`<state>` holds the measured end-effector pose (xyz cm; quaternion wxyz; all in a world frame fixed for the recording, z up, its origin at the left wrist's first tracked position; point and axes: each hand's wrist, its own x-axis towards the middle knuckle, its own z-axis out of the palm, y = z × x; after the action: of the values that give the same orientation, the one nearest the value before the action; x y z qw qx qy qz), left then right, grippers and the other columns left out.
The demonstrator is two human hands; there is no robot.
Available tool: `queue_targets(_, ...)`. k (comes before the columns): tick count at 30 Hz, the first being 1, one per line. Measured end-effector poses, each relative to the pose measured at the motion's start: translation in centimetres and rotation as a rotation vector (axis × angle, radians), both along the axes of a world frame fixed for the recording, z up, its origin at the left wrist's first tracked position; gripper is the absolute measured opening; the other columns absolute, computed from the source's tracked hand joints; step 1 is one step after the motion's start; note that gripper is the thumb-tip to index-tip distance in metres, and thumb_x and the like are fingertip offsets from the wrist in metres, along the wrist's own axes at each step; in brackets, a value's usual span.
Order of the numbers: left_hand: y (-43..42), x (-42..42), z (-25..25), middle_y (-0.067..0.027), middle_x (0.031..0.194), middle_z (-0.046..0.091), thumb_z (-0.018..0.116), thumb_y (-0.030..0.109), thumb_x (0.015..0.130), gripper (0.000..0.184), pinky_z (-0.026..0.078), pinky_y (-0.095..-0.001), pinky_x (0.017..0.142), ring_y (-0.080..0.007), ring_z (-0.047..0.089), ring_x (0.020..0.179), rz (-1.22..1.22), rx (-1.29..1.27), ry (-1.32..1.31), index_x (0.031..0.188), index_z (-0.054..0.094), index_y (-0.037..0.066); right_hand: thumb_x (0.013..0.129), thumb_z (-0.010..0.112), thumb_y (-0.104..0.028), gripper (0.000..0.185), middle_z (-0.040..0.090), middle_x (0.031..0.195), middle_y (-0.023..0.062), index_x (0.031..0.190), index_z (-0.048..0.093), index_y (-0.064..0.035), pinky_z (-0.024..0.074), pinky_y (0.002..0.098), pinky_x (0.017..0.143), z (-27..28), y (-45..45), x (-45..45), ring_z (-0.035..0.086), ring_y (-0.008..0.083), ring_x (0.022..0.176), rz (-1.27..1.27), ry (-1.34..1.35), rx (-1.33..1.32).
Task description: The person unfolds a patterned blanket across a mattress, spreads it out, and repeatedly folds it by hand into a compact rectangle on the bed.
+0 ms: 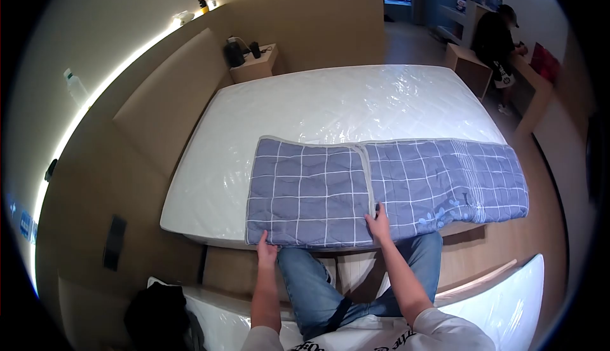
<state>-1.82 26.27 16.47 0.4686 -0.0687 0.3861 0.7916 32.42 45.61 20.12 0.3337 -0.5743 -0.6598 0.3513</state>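
Observation:
A blue-grey quilted bed pad (pixel 311 189) with white check lines lies folded along the near side of the mattress (pixel 318 100). Its grey-bound edge runs across the middle of the pad, where one folded layer meets another. My left hand (pixel 268 251) is closed on the pad's near edge close to the left corner, thumb on top and fingers partly hidden. With thumb and fingers, my right hand (pixel 379 225) grips the bound edge near the front. Pale blue leaf prints show on the pad's right part.
Plastic film covers the mattress. Behind my legs is another wrapped mattress (pixel 508 310), with a black cloth item (pixel 159 316) at its left. A padded headboard (pixel 175 87) and nightstand (pixel 254 65) stand left. Another person (pixel 495 43) sits at the far right by a desk (pixel 530 84).

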Motion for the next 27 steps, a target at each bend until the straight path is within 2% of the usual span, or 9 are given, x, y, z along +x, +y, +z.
queue_targets(1,0.0,-0.1,-0.1,-0.0106,0.114,0.049,0.061,0.015,0.077,0.046,0.039,-0.0418,0.090,-0.0273,0.048,0.105,0.004,0.028,-0.015,0.117,0.042,0.005,0.074,0.062,-0.021,0.065,0.051,0.109,0.0295,0.126,0.032,0.0034,0.0399,0.0378,0.087,-0.7,0.3,0.2,0.049,0.0395,0.104,-0.004,0.114,0.068)
queue_targets(5,-0.4,-0.1,0.3,-0.0119,0.112,0.050,0.058,0.015,0.076,0.042,0.038,-0.0411,0.091,-0.0283,0.048,0.104,0.006,0.066,-0.033,0.113,0.042,0.003,0.077,0.058,-0.024,0.056,0.049,0.113,0.0271,0.122,0.039,0.0031,0.0390,0.0366,0.089,3.0,0.5,-1.3,0.047,0.0378,0.107,-0.049,0.010,-0.145)
queue_targets(6,-0.9,-0.3,0.7,-0.0130,0.113,0.048,0.057,0.017,0.075,0.045,0.035,-0.0415,0.094,-0.0290,0.046,0.107,-0.046,0.069,-0.042,0.114,0.040,0.002,0.080,0.053,-0.020,0.048,0.055,0.100,0.0278,0.123,0.040,-0.0017,0.0425,0.0429,0.080,3.5,0.6,-1.6,0.051,0.0423,0.096,-0.054,-0.081,-0.087)
queue_targets(12,-1.1,-0.6,6.8,-0.0133,0.117,0.048,0.050,0.015,0.078,0.041,0.035,-0.0442,0.094,-0.0287,0.046,0.108,0.057,0.248,0.002,0.116,0.041,0.002,0.080,0.051,-0.007,0.039,0.055,0.101,0.0251,0.117,0.047,-0.0013,0.0426,0.0402,0.081,6.3,1.6,-4.0,0.053,0.0390,0.096,-0.004,0.196,0.156)
queue_targets(14,-1.5,0.2,5.7,-0.0113,0.120,0.047,0.049,0.019,0.083,0.041,0.034,-0.0428,0.094,-0.0270,0.045,0.110,0.104,0.290,0.061,0.119,0.040,0.004,0.078,0.052,-0.005,0.040,0.055,0.104,0.0236,0.118,0.046,-0.0016,0.0430,0.0369,0.081,6.5,2.3,-4.0,0.053,0.0376,0.098,0.013,0.284,0.192)
queue_targets(17,-2.3,0.3,0.6,-0.0088,0.122,0.046,0.048,0.024,0.086,0.041,0.033,-0.0419,0.095,-0.0260,0.043,0.112,0.120,0.176,-0.025,0.122,0.038,0.006,0.077,0.054,-0.006,0.043,0.056,0.104,0.0224,0.119,0.046,-0.0027,0.0427,0.0362,0.082,0.5,1.6,-3.5,0.053,0.0363,0.098,-0.029,0.057,0.034)
queue_targets(18,-2.4,1.1,0.9,-0.0078,0.124,0.045,0.050,0.028,0.086,0.044,0.033,-0.0416,0.095,-0.0253,0.042,0.113,0.125,0.146,0.033,0.123,0.038,0.007,0.076,0.056,-0.010,0.045,0.056,0.105,0.0225,0.119,0.045,-0.0029,0.0416,0.0372,0.084,-0.9,1.9,-3.3,0.054,0.0353,0.098,-0.030,0.142,-0.013)
queue_targets(25,-2.9,0.2,-0.3,-0.0079,0.126,0.042,0.051,0.032,0.085,0.050,0.031,-0.0439,0.097,-0.0255,0.040,0.115,0.047,0.157,0.023,0.126,0.036,0.008,0.075,0.057,-0.012,0.047,0.057,0.100,0.0245,0.119,0.043,-0.0008,0.0428,0.0380,0.081,0.5,4.0,-5.4,0.055,0.0368,0.095,-0.236,0.164,0.034)
queue_targets(27,-2.8,0.7,0.3,-0.0077,0.129,0.040,0.052,0.038,0.083,0.056,0.029,-0.0452,0.098,-0.0261,0.039,0.116,-0.003,0.140,0.002,0.127,0.034,0.009,0.076,0.056,-0.011,0.046,0.056,0.098,0.0250,0.119,0.043,-0.0006,0.0432,0.0382,0.078,2.4,4.6,-4.9,0.055,0.0383,0.093,-0.018,0.151,0.036)
